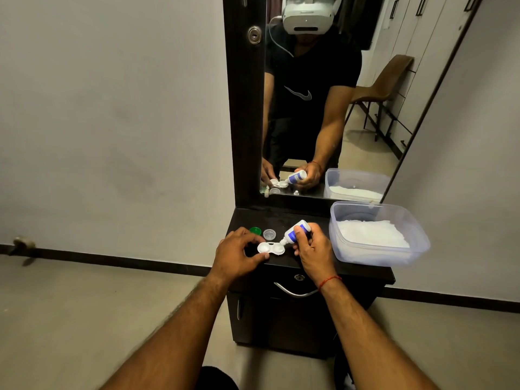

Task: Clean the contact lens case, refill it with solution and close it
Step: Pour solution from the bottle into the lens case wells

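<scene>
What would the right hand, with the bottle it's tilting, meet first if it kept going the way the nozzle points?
Probably the contact lens case: the right hand aims the solution bottle down-left, nozzle at the case's right well. Whether the tip already touches is unclear.

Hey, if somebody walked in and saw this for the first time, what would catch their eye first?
Probably the right hand tipping a small solution bottle over the open white lens case, which the left hand steadies on the dark cabinet top. Behind, a tall mirror repeats the scene, and a clear plastic tub with white tissues sits at the right.
</scene>
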